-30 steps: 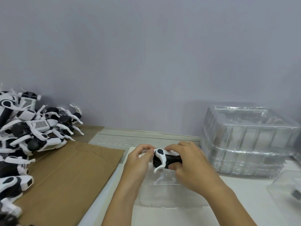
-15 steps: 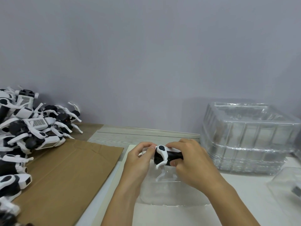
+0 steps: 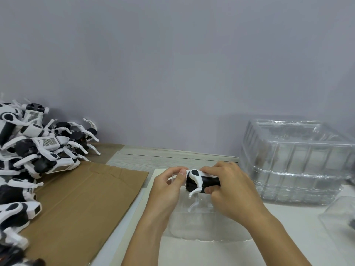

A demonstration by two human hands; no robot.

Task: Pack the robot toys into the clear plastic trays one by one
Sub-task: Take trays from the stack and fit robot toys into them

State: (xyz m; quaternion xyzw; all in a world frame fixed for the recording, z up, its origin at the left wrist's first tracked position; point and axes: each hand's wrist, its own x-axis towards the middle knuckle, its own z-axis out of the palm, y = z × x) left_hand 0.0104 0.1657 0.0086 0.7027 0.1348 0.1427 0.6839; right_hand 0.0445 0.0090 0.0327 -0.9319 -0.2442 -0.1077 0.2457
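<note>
A black-and-white robot toy (image 3: 199, 184) is held in both hands directly above a clear plastic tray (image 3: 207, 223), which lies on the white table surface (image 3: 288, 237). The toy's body is horizontal; one white leg points down toward the tray. Whether the leg touches the tray cannot be determined.

Right hand (image 3: 232, 191): fingers curl over the top of the toy's black body and the thumb closes on its underside, giving a firm grip on the right end of the toy.

Left hand (image 3: 169, 189): thumb and curled fingers close at the left end of the toy, beside its white shoulder joint. The exact part pinched is hidden behind the thumb.

Positions relative to the clear plastic tray:
- Left of the tray: a flat sheet of brown cardboard (image 3: 80, 204) lies on the table.
- Far left, on and beyond the cardboard: a heap of robot toys (image 3: 36, 150) of the same black-and-white type, tangled together.
- Right of the tray and behind it: a stack of clear trays (image 3: 297, 169) stands against the grey wall (image 3: 172, 64).
- Right of the tray, at the frame edge: another clear container (image 3: 340, 214), partly cut off, with something dark inside.
</note>
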